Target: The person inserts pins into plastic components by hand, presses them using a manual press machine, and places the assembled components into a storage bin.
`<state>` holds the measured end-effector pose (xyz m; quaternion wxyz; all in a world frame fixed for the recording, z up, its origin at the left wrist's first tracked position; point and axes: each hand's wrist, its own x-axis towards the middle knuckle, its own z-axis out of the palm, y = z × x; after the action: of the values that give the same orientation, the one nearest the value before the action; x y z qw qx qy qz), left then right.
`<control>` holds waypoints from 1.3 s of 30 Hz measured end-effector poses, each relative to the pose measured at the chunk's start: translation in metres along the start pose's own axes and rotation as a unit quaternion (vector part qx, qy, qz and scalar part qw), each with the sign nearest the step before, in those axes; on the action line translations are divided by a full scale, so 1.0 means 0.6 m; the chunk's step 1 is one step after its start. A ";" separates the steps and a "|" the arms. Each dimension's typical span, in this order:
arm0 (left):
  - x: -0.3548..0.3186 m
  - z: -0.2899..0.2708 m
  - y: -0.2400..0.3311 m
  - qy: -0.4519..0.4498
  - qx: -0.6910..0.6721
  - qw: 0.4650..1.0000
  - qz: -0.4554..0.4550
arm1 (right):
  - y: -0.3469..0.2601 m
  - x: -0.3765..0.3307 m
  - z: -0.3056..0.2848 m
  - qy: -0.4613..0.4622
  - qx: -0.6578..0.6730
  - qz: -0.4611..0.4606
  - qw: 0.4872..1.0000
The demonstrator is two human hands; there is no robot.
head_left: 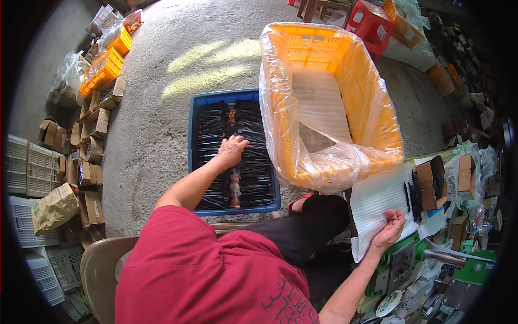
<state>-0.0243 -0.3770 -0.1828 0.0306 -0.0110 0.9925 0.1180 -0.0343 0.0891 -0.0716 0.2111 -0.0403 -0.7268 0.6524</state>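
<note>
Rows of slender black pieces [254, 170] lie in a blue bin [276, 201] on the floor in front of me. My left hand [233, 150] reaches down into the bin, its fingers bent together over the pieces near the middle. Its fingertips are partly hidden, so what they grip cannot be made out. On my right, my right hand [389, 229] is palm up with loosely curled, parted fingers and nothing visible in them. It rests over a white ribbed sheet [372, 208]. Just beyond it on the sheet lie a few black pieces [413, 197].
A yellow crate [318, 46] lined with clear plastic stands right of the bin. Beside the sheet are an open cardboard box [430, 186] and a green machine [469, 270]. Cartons [96, 123] and white crates [40, 173] line the left; a red stool [372, 24] stands far right.
</note>
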 end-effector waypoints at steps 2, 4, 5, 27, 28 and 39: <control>-0.004 -0.002 -0.008 0.021 -0.006 1.000 -0.010 | 0.001 0.001 0.000 0.003 -0.002 -0.002 1.000; -0.010 -0.016 -0.007 0.035 -0.024 0.999 -0.031 | -0.002 0.000 0.001 0.007 -0.002 -0.004 1.000; -0.012 -0.017 -0.010 0.050 -0.020 0.998 -0.028 | -0.004 0.000 0.003 0.011 -0.005 0.006 1.000; -0.134 -0.017 0.157 -0.077 -0.057 0.978 0.186 | -0.045 -0.022 0.013 0.005 -0.111 -0.091 0.990; -0.136 -0.018 0.163 -0.088 -0.065 0.977 0.184 | -0.049 -0.025 0.012 0.011 -0.104 -0.088 0.991; -0.126 -0.027 0.197 0.003 -0.168 0.950 0.262 | -0.091 -0.098 -0.019 0.022 -0.117 -0.089 0.989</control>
<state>0.0470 -0.2649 -0.1345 -0.0067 0.2440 0.9263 0.2871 0.0351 0.0718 -0.0333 0.2786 -0.0139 -0.7936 0.5407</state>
